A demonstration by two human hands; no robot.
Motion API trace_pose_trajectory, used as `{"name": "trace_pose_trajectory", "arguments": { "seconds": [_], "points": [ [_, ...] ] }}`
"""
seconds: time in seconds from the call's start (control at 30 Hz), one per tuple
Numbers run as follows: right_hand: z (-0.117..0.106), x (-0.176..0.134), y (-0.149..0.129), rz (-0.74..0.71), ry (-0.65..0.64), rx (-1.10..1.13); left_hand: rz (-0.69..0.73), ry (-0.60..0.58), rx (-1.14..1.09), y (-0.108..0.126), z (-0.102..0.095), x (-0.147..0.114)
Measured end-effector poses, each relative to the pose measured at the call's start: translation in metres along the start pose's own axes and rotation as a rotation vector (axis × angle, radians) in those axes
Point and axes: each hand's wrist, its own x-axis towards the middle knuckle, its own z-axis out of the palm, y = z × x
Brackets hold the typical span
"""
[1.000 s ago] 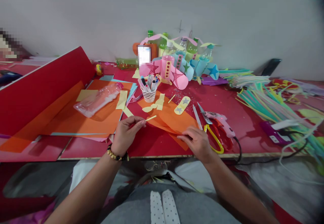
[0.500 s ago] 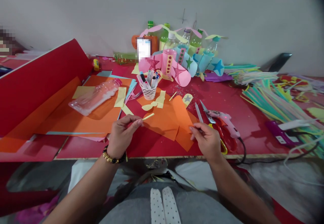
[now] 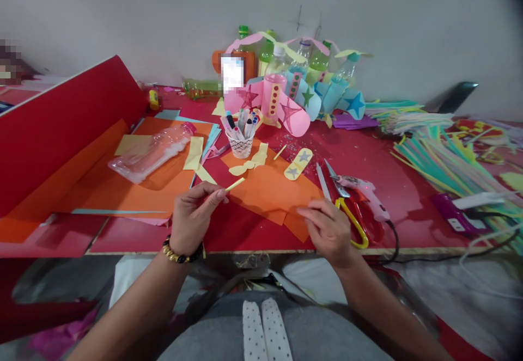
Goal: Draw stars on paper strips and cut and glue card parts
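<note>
My left hand pinches a thin yellow paper stick, its free end pointing up and to the right. My right hand has thumb and fingertips closed on an orange paper strip with a rounded end, which slants left over more orange sheets. Against those sheets its outline is hard to make out. Just beyond lie a yellow oval with two grey stars, a second small yellow stick and a yellow propeller-shaped cutout.
A patterned cup of markers stands behind the sheets. Decorated bottles line the wall. Scissors and a pink glue gun lie right, near a purple power strip. A clear cut bottle rests on orange paper at left.
The orange strip in my right hand has swung left and lower, uncovering the starred oval. My left hand has shifted slightly left with the yellow stick.
</note>
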Motion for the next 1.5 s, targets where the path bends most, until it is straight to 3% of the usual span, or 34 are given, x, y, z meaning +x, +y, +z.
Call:
{"name": "trace_pose_trajectory", "arguments": {
  "seconds": [0.13, 0.23, 0.3, 0.43, 0.53, 0.77, 0.97, 1.33, 1.5],
  "points": [
    [0.004, 0.001, 0.002, -0.082, -0.092, -0.01, -0.003, 0.018, -0.027, -0.002, 0.0, 0.0],
    [0.002, 0.001, -0.001, -0.029, -0.119, 0.078, -0.006, 0.031, -0.04, -0.002, 0.0, 0.0],
    [-0.001, 0.001, -0.003, 0.102, -0.095, 0.199, -0.011, 0.04, -0.045, -0.001, -0.001, 0.0],
    [-0.006, 0.002, -0.003, 0.568, 0.015, 0.464, -0.015, 0.061, -0.025, 0.001, -0.001, -0.001],
    [-0.002, 0.004, 0.002, 0.756, -0.072, 0.613, -0.015, 0.067, -0.033, 0.001, 0.0, -0.001],
    [0.007, 0.004, 0.005, 0.702, -0.231, 0.451, -0.017, 0.063, -0.051, 0.0, 0.001, 0.0],
    [0.008, 0.004, 0.005, 0.7, -0.241, 0.444, -0.094, -0.048, 0.048, -0.001, 0.002, 0.002],
    [0.013, 0.01, 0.0, 0.649, -0.249, 0.389, -0.073, -0.102, 0.055, -0.009, 0.002, 0.006],
    [0.021, 0.032, -0.003, 0.584, -0.333, 0.123, -0.069, -0.101, 0.053, -0.009, 0.002, 0.006]
  ]
}}
